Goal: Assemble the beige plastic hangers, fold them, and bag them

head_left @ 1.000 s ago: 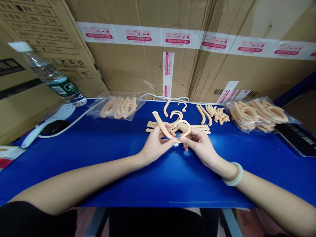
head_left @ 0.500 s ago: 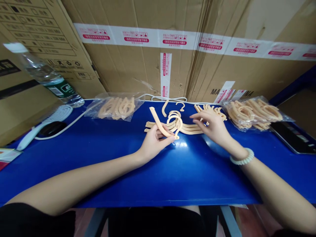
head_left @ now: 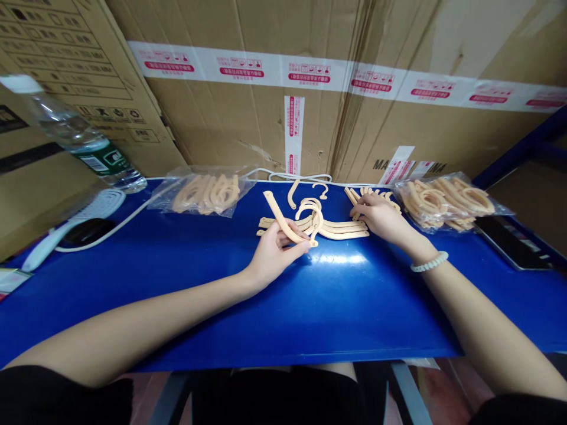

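My left hand (head_left: 277,248) is closed around a beige plastic hanger part (head_left: 279,213), a curved arm with a hook joined at its lower end. Just behind it lies a stack of assembled beige hangers (head_left: 343,230), their hooks overlapping. To the right, my right hand (head_left: 378,217) reaches down onto a pile of loose hanger arms (head_left: 390,199), with its fingers curled around the end of one at the pile's left side. A loose hanger arm (head_left: 292,195) and a loose hook (head_left: 325,190) rest at the back of the blue table.
Clear bags of hanger parts lie at the back left (head_left: 206,193) and back right (head_left: 443,200). A water bottle (head_left: 100,156), a hairbrush (head_left: 75,227) and a white cable (head_left: 133,218) are on the left. A phone-like dark device (head_left: 509,245) lies right. Cardboard boxes (head_left: 248,124) stand behind.
My right hand has lowered onto the pile of hanger arms, and its fingers have closed in at the pile's left end. My left hand keeps its hold; the view has shifted slightly.
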Demonstrator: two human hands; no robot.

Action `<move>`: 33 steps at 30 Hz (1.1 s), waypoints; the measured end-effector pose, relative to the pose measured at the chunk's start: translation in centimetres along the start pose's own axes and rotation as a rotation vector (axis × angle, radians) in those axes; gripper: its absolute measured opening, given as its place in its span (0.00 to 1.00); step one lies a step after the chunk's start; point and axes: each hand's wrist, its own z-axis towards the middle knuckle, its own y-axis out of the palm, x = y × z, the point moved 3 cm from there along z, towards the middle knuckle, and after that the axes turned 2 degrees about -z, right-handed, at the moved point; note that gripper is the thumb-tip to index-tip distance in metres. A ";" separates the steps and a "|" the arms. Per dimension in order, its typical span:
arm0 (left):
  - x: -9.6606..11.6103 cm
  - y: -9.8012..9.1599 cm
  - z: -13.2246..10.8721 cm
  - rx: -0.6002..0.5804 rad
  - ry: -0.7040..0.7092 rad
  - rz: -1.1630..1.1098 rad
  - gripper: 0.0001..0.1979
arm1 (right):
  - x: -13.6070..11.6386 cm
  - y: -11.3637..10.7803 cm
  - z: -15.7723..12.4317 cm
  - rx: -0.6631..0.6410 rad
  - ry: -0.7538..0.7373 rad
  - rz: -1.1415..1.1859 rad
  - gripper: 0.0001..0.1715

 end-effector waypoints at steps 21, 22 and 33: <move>-0.1 0.0 0.1 0.013 0.007 -0.027 0.22 | -2.1 -0.3 1.4 -0.034 0.044 0.061 0.12; -0.1 0.1 0.1 0.014 0.007 -0.028 0.22 | -2.2 -0.2 1.5 -0.034 0.071 0.091 0.10; 0.1 0.3 0.2 0.027 -0.022 -0.132 0.23 | -5.6 -4.1 0.5 0.394 0.260 0.819 0.07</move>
